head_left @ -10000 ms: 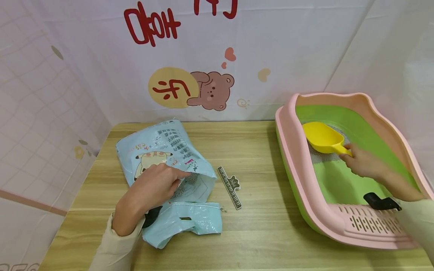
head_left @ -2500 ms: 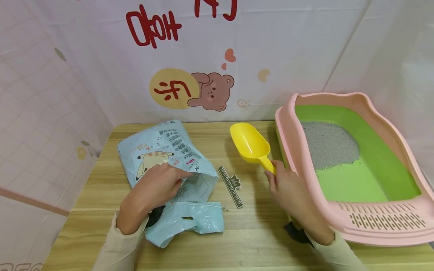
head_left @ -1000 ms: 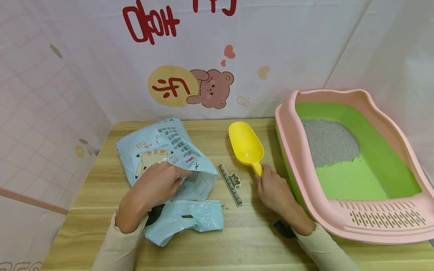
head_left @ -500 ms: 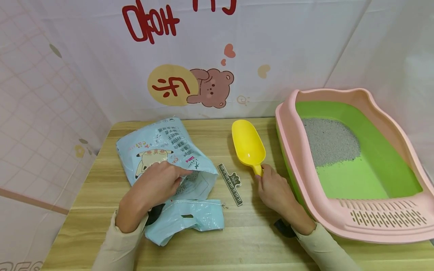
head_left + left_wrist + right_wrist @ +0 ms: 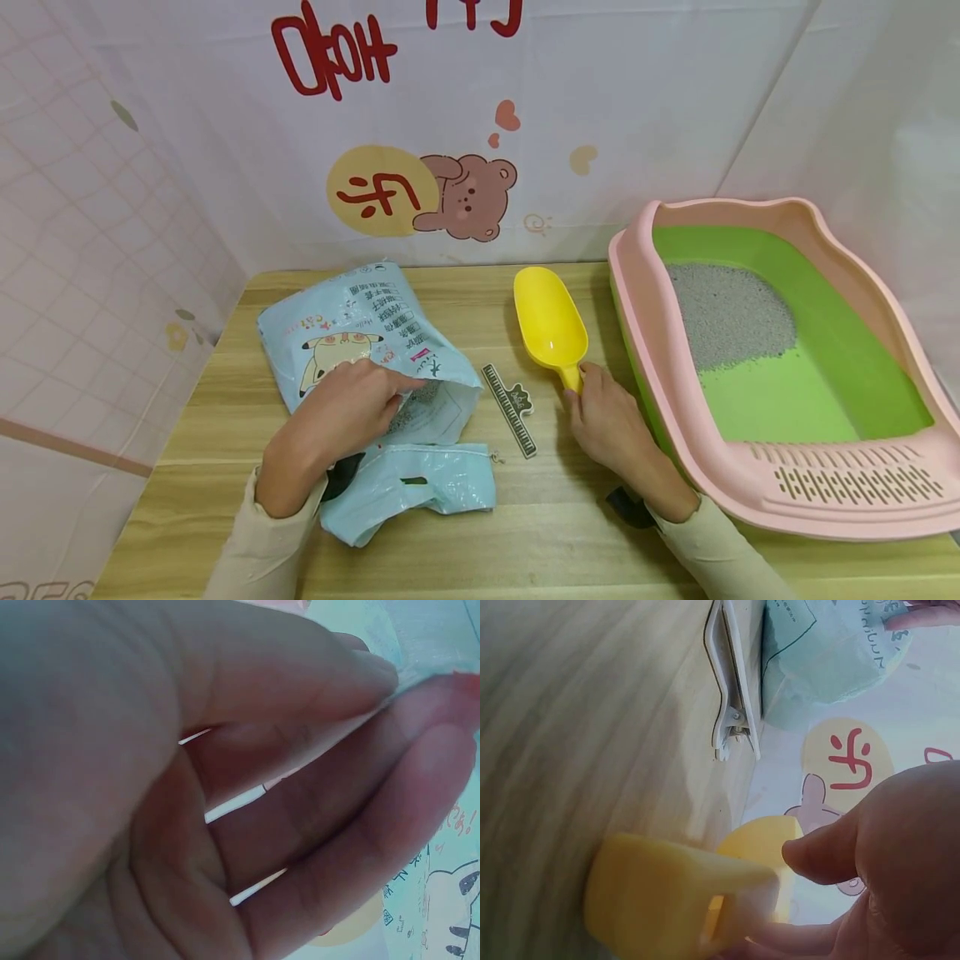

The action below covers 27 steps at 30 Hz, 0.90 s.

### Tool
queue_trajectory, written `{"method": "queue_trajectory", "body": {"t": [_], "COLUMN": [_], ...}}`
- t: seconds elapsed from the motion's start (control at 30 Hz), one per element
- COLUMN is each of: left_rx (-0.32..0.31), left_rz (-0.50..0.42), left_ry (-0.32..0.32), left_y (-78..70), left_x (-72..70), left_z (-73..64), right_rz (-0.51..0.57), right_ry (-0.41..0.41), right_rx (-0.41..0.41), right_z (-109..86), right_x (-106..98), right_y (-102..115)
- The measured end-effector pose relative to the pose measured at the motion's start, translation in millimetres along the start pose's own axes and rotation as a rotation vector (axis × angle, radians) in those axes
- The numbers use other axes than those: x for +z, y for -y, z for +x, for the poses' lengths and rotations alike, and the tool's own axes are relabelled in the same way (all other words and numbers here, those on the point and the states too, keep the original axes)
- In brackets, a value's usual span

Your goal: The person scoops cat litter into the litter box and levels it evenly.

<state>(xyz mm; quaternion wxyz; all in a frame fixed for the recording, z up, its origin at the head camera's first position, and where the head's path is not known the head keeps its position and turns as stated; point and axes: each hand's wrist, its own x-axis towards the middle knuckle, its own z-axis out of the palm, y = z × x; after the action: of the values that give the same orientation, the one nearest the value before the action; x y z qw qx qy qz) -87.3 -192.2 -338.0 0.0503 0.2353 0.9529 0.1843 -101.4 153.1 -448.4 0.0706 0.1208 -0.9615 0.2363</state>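
Note:
My left hand (image 5: 337, 417) pinches the rim of a light blue cat litter bag (image 5: 375, 308) between thumb and fingers, holding its mouth open. Grey grains show inside. In the left wrist view, the thumb and fingers (image 5: 360, 675) meet at the bag's edge. My right hand (image 5: 611, 421) holds the handle of a yellow scoop (image 5: 551, 321) over the table, just left of the litter box. The scoop's bowl faces up, with no litter seen in it. In the right wrist view, the handle end (image 5: 652, 892) lies close to the wood; part of the grip is hidden.
The pink-rimmed green litter box (image 5: 633, 267) stands at right, grey litter (image 5: 727, 317) spread over its far-left floor. A long bag clip (image 5: 512, 408) lies between bag and scoop. A torn blue bag top (image 5: 420, 492) lies in front of the bag. White printed sheets back the table.
The scoop has come out of the litter box, left over its rim, and down toward the table. During the last half second it hardly moves. My left hand stays on the bag.

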Motion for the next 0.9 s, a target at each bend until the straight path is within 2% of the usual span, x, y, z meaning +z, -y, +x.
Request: {"method": "queue_trajectory", "body": {"t": [0.23, 0.43, 0.57, 0.7, 0.77, 0.9], "left_rx": [-0.033, -0.039, 0.034, 0.115, 0.130, 0.161], "left_rz": [0.006, -0.001, 0.009, 0.052, 0.058, 0.058], "left_ry": [-0.008, -0.026, -0.056, -0.086, -0.106, -0.199], "left_y": [1.3, 3.5, 6.9, 8.0, 7.7, 12.8], "left_x": [0.1, 1.3, 5.6, 11.4, 12.7, 15.1], "left_z": [-9.9, -21.4, -27.7, -33.7, -38.8, -54.3], "right_rz": [-0.010, -0.042, -0.019, 0.052, 0.081, 0.134], "right_ry": [-0.044, -0.117, -0.145, -0.176, -0.181, -0.150], "right_rx": [-0.051, -0.152, -0.249, -0.415, -0.489, -0.538], "right_z": [1.5, 1.8, 1.5, 2.8, 6.6, 19.3], "right_x": [1, -6, -14, -19, -18, -12], "right_y": [9, 24, 39, 55, 63, 74]}}
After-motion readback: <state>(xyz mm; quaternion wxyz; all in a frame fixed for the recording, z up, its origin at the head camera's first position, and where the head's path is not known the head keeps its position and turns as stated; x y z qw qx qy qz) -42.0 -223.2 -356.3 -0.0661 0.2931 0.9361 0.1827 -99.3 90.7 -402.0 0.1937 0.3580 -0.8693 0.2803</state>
